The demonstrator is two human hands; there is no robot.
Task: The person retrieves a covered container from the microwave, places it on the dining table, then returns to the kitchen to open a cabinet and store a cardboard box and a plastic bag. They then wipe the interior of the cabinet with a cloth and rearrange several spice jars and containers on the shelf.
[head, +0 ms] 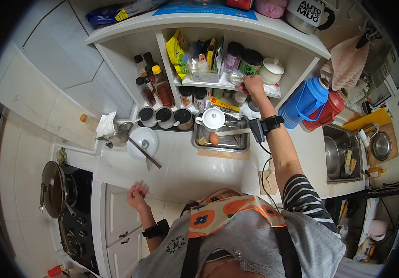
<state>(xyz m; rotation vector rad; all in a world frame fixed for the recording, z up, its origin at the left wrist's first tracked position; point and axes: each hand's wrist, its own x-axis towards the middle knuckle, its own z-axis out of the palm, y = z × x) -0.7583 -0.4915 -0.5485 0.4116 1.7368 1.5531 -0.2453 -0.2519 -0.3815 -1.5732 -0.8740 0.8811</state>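
My right hand (pixel 253 86) reaches up to the middle shelf (pixel 199 82) of a white cabinet, its fingers pinching the rim of a small clear glass bowl (pixel 236 76). Close by stand a white lidded jar (pixel 271 71) and a black-lidded jar with a green label (pixel 251 62). My left hand (pixel 137 197) hangs by the counter's front edge, empty, with loosely curled fingers. On the counter, a metal tray (pixel 239 142) bears a brown egg (pixel 214 139), a small yellowish piece (pixel 202 140) and a white lidded pot (pixel 213 119).
A white lid (pixel 152 140) with dark chopsticks (pixel 147 154) across it lies left of the tray. Three seasoning jars (pixel 164 117) stand behind. A wok (pixel 53 189) sits on the hob at left. Blue (pixel 305 100) and red (pixel 328 109) thermos flasks stand near the sink (pixel 331 156).
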